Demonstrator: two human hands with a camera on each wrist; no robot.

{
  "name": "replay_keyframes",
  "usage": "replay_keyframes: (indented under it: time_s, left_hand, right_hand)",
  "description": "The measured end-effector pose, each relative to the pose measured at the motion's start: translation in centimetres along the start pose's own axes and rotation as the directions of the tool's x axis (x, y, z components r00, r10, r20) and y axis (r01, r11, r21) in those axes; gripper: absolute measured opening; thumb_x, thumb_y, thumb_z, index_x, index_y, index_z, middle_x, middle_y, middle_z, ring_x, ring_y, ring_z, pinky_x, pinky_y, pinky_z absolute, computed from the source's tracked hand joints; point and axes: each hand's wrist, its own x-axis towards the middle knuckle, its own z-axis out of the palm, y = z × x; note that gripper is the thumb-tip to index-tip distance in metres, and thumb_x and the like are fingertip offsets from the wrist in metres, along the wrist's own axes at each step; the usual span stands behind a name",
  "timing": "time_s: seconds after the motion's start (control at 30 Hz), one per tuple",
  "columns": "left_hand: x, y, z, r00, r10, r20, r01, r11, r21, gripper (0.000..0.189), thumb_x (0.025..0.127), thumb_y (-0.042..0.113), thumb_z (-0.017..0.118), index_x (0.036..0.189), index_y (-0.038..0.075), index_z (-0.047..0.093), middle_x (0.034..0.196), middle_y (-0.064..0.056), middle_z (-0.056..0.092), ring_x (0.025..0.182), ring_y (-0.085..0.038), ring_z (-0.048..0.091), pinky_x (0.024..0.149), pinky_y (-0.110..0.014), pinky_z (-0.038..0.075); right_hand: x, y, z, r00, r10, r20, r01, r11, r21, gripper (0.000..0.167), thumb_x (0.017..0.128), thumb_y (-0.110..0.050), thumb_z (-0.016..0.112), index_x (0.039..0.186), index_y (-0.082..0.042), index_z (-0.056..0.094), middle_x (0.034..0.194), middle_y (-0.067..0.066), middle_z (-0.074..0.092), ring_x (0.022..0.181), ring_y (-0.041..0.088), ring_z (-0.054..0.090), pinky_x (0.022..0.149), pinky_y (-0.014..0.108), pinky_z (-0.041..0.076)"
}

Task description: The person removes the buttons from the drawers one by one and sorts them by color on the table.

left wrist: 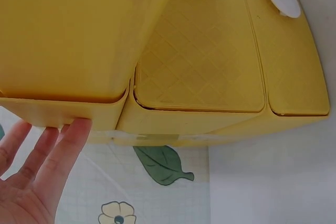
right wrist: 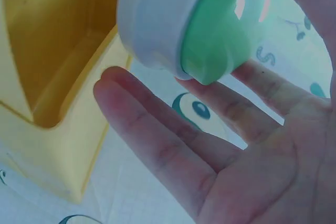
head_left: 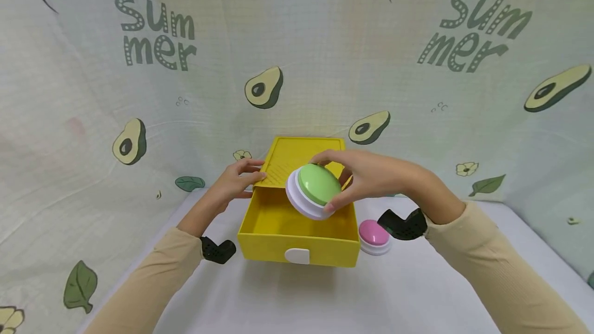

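My right hand [head_left: 371,174] grips a round push button [head_left: 319,184] with a green dome and white base. It holds the button tilted above the pulled-out top drawer [head_left: 297,251] of a yellow drawer unit [head_left: 303,153]. In the right wrist view, the green push button [right wrist: 220,30] lies between the thumb side and the fingers [right wrist: 157,145], beside the drawer wall. My left hand [head_left: 234,182] rests at the left edge of the unit's top. Its fairly straight fingers [left wrist: 68,150] touch the yellow side in the left wrist view.
A pink push button [head_left: 375,233] with a white base sits on the white tabletop [head_left: 417,272], right of the drawer. Lower drawers [left wrist: 199,56] of the unit are closed and have white pulls. A printed cloth [head_left: 311,30] hangs behind.
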Motion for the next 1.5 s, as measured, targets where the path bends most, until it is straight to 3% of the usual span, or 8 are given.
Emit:
replay_keyframes:
  time_s: [0.4,0.7,0.87,1.13,1.5]
  left_hand:
    - [0.0,0.1,-0.3,1.000,0.006,0.010,-0.006,1.000,0.007,0.051,0.092,0.033,0.057,0.137,0.018,0.040,0.139,-0.013,0.042,0.119,-0.034,0.049,0.092,-0.052,0.048]
    - [0.0,0.0,-0.3,1.000,0.007,0.003,-0.007,1.000,0.014,0.051,0.091,0.033,0.057,0.137,0.018,0.040,0.138,-0.013,0.042,0.119,-0.034,0.049,0.091,-0.051,0.049]
    - [0.1,0.1,-0.2,1.000,0.004,0.001,-0.004,1.000,0.008,0.050,0.092,0.033,0.057,0.136,0.018,0.041,0.138,-0.012,0.042,0.119,-0.034,0.049,0.092,-0.052,0.048]
    - [0.0,0.2,0.0,1.000,0.008,0.008,-0.008,1.000,0.009,0.049,0.092,0.031,0.056,0.137,0.018,0.041,0.138,-0.013,0.042,0.119,-0.034,0.049,0.092,-0.052,0.048]
    - [0.0,0.1,0.0,1.000,0.006,0.005,-0.006,1.000,0.000,0.049,0.092,0.031,0.056,0.136,0.017,0.041,0.137,-0.013,0.043,0.119,-0.034,0.049,0.093,-0.052,0.047]
  right_hand:
    - [-1.9,3.1,0.5,0.996,-0.010,-0.091,0.031,0.972,0.232,0.076,0.074,-0.030,0.078,0.135,-0.016,0.034,0.138,0.007,0.041,0.107,0.026,0.059,0.083,0.033,0.055]
    - [-3.6,5.1,0.9,0.982,0.067,-0.176,-0.021,0.967,0.253,0.074,0.074,-0.030,0.078,0.134,-0.022,0.034,0.124,0.007,0.050,0.088,0.021,0.063,0.076,0.033,0.054]
    - [-4.4,6.0,1.6,0.958,0.062,-0.280,-0.008,0.982,0.190,0.072,0.074,-0.031,0.078,0.132,-0.021,0.038,0.122,0.004,0.049,0.081,0.023,0.058,0.068,0.031,0.053]
    - [-6.3,7.6,3.4,0.899,0.133,-0.417,-0.074,0.985,0.155,0.073,0.074,-0.032,0.078,0.134,-0.020,0.037,0.119,0.003,0.049,0.079,0.022,0.053,0.062,0.026,0.050]
    - [-8.9,11.3,6.7,0.837,0.238,-0.493,-0.152,0.966,0.208,0.075,0.077,-0.027,0.076,0.137,-0.012,0.035,0.127,0.010,0.042,0.083,0.019,0.049,0.061,0.023,0.047]
